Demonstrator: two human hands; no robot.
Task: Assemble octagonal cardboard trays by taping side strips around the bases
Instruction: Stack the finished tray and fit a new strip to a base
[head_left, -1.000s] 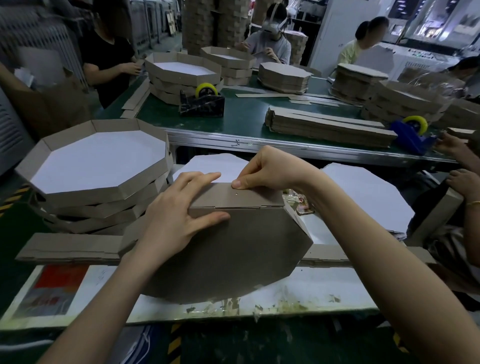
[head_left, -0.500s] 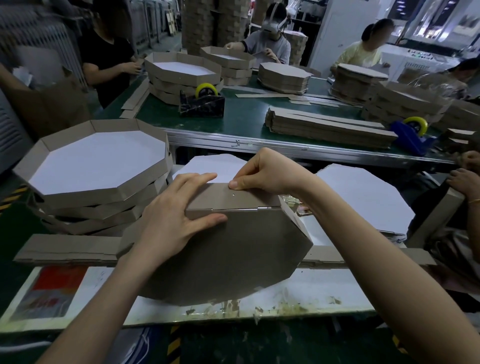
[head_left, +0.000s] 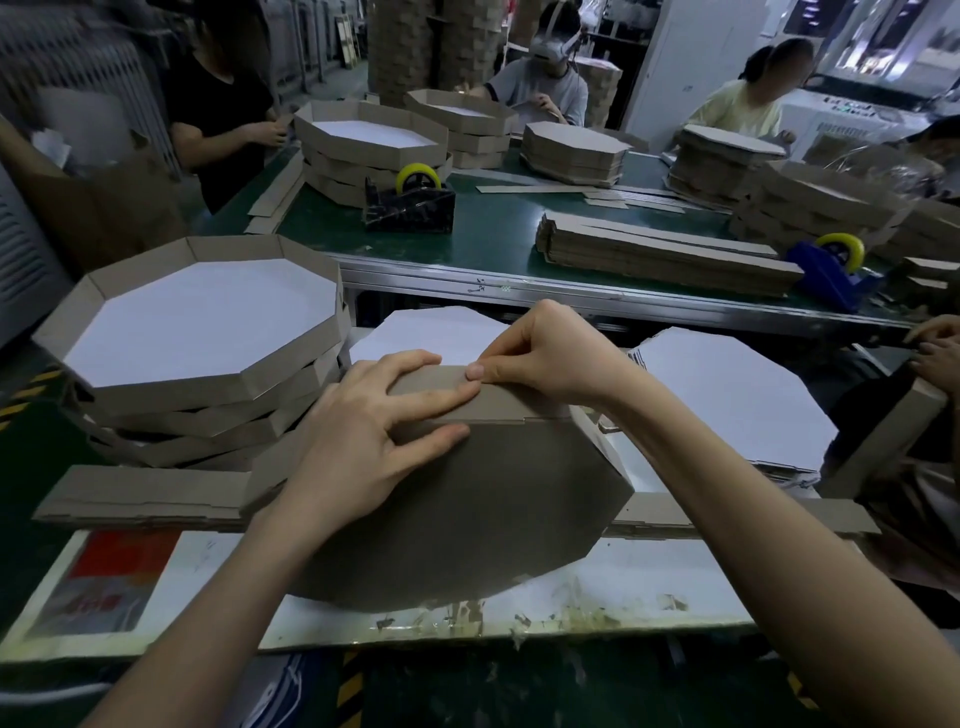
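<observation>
My left hand (head_left: 363, 441) lies over the left end of the side strip (head_left: 506, 404), so what is beneath it I cannot see. The fingers of my right hand (head_left: 545, 353) curl over the strip's far edge, and their tips are hidden behind it. The inside of the tray (head_left: 493, 499) faces away from me. The bottom edge cuts off both my forearms. The tray hides the near part of a white base (head_left: 431, 332) and the middle of the flat strips (head_left: 140, 493). The print on the red sheet (head_left: 119, 571) is too blurred to read.
</observation>
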